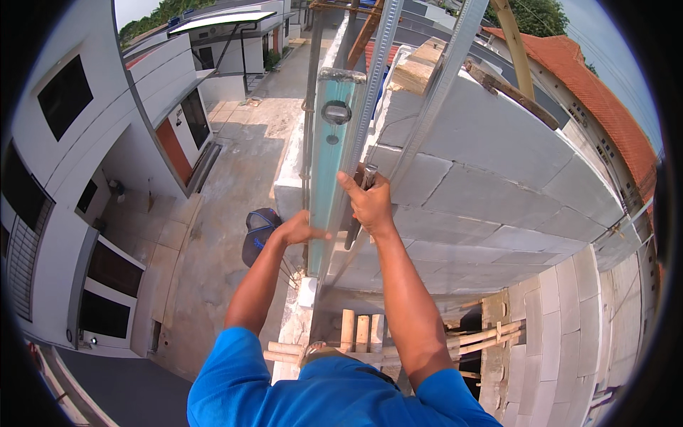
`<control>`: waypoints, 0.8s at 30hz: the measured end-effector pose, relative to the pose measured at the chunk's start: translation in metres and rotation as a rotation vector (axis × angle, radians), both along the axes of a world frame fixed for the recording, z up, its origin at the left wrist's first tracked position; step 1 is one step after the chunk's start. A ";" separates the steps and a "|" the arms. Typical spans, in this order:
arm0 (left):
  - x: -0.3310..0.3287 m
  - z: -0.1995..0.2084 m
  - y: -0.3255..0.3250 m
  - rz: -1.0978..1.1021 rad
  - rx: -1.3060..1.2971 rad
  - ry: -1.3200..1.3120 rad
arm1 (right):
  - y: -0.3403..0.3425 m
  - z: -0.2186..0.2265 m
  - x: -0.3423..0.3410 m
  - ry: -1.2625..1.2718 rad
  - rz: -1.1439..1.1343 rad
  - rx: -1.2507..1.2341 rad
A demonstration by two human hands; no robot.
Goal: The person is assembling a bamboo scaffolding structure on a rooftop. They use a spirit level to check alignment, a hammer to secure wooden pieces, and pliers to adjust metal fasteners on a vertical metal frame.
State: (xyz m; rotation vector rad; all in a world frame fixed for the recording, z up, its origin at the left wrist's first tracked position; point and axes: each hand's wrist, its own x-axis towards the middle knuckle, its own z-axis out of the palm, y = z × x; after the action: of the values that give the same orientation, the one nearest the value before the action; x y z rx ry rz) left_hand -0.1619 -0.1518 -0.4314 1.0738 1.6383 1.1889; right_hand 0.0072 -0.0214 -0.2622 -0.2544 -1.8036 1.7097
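A long teal spirit level (pixel 327 171) stands upright along the end of the block wall, its round vial near the top. My left hand (pixel 299 228) is closed around its lower part, the thumb lying across the face. My right hand (pixel 370 203) is closed on a slim dark metal tool (pixel 369 176) with a shiny upper end; its exact kind is hard to make out. That hand's thumb and index finger reach close to the level's right edge. Just beside the level rises a perforated metal channel (pixel 379 64), and a second metal channel (pixel 445 85) slants up to its right.
A grey block wall (pixel 484 171) runs off to the right, with wooden planks (pixel 420 65) on top. Bamboo poles (pixel 487 338) lie below me. Down left is a paved lane (pixel 228 213) beside white houses (pixel 60 92). A dark rounded object with blue lines (pixel 260 235) is beyond my left hand.
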 end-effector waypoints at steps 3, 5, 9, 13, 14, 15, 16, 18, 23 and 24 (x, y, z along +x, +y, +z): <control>-0.005 0.029 -0.001 0.013 0.250 -0.176 | 0.005 0.001 0.001 -0.007 -0.029 0.006; -0.024 0.052 -0.009 0.080 0.469 -0.275 | -0.001 0.005 0.000 0.008 -0.013 0.012; -0.014 0.194 0.001 0.113 0.719 -0.033 | 0.000 0.003 0.004 0.018 -0.027 -0.022; 0.018 0.308 0.009 0.074 0.799 0.338 | 0.005 -0.004 0.008 0.028 -0.045 -0.057; 0.021 0.326 0.006 0.083 0.809 0.453 | 0.002 -0.002 0.007 0.040 -0.010 -0.087; 0.017 0.337 0.010 0.108 0.779 0.587 | 0.000 -0.002 0.008 0.037 -0.001 -0.095; 0.010 0.345 0.015 0.132 0.742 0.718 | -0.001 -0.002 0.007 0.034 0.010 -0.104; 0.009 0.358 0.030 0.100 0.669 0.871 | 0.006 -0.004 0.011 0.007 -0.034 -0.082; -0.006 0.373 0.045 -0.110 0.758 0.819 | 0.003 -0.002 0.010 0.012 -0.045 -0.086; -0.012 0.373 0.045 -0.174 0.696 0.699 | 0.003 -0.001 0.009 0.013 -0.046 -0.079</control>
State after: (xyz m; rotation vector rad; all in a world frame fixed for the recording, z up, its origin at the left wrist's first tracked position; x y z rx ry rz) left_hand -0.1741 -0.1071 -0.0583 2.2203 1.5809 1.3924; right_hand 0.0165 -0.0185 -0.2636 -0.3146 -1.7108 1.7485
